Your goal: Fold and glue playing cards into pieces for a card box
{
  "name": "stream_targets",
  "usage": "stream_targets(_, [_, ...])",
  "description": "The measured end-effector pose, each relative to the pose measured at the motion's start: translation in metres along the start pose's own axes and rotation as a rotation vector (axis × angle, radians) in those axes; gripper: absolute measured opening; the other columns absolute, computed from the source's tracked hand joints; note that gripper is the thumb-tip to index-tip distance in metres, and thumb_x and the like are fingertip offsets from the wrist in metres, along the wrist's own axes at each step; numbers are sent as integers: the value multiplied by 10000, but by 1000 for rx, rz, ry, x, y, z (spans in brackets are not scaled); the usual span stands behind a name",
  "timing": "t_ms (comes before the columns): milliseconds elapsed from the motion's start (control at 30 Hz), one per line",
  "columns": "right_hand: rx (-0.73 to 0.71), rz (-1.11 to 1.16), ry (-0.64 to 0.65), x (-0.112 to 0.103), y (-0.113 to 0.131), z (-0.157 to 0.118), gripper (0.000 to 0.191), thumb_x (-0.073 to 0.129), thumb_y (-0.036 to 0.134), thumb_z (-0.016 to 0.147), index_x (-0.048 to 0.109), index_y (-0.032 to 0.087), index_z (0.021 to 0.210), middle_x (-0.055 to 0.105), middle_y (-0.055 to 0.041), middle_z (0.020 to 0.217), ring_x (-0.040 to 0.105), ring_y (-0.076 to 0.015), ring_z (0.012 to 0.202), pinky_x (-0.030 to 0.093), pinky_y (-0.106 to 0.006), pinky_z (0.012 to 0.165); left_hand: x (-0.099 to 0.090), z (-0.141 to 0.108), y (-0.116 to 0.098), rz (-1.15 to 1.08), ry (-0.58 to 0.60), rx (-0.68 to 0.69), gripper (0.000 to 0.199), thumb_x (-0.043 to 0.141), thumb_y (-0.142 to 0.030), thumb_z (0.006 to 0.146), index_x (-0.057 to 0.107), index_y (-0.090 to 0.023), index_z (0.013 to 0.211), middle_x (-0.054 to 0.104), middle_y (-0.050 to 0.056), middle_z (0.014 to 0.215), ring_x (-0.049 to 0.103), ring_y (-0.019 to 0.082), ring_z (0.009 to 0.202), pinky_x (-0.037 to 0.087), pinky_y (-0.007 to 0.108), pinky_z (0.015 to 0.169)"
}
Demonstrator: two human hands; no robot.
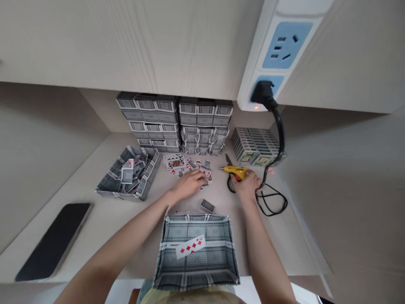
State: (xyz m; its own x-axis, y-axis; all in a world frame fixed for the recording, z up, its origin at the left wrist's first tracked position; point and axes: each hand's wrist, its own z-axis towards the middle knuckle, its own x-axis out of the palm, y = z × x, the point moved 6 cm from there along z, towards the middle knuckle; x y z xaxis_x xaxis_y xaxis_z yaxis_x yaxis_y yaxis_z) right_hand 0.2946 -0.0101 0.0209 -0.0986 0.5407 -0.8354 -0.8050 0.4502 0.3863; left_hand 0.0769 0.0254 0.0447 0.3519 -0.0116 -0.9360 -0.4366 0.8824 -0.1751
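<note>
My right hand is wrapped round the handle of a yellow glue gun, whose nozzle points left. Over a loose spread of playing cards lies my left hand, its fingers curled together and closed at a playing card; the fingertips partly hide it. Nearer to me, a small folded card rests on the desk. Close to my body stands an open box made of folded cards, tilted toward me, with a strip of a diamonds card inside.
At left, another card box holds loose folded cards, and a phone lies nearby. Stacked card boxes line the back, beside packed decks. Scissors lie near the glue gun. A black cable hangs from the power strip.
</note>
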Motion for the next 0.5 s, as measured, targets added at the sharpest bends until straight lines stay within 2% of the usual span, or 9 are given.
stream_targets(133, [54, 48, -1, -1, -4, 0, 564, 597, 456, 590, 431, 112, 1007, 566, -133, 816, 495, -294, 822, 373, -428, 719, 4, -6, 7, -171, -124, -84, 155, 465, -156, 804, 590, -193, 889, 621, 34, 968, 524, 157, 1001, 413, 309, 881])
stream_targets(300, [3, 238, -64, -12, 6, 0, 539, 588, 419, 586, 417, 143, 1017, 564, -87, 777, 504, -264, 802, 400, -415, 717, 11, -25, 31, -269, -204, -470, 181, 431, -262, 828, 531, -169, 947, 647, 37, 790, 601, 143, 679, 473, 267, 645])
stream_targets(433, [-98, 470, -10, -18, 27, -5, 619, 586, 389, 629, 361, 141, 1149, 545, -81, 884, 523, -202, 749, 443, -343, 663, 9, -30, 36, -324, -309, -576, 227, 424, -262, 828, 500, -182, 1026, 643, 55, 928, 611, 154, 795, 474, 268, 706])
stream_targets(500, [-174, 525, 9, -21, 39, -10, 622, 581, 378, 648, 361, 163, 1189, 528, -79, 939, 524, -193, 783, 452, -326, 668, 7, -32, 39, -356, -372, -637, 260, 431, -217, 812, 474, -173, 1065, 637, 63, 959, 609, 152, 819, 475, 265, 717])
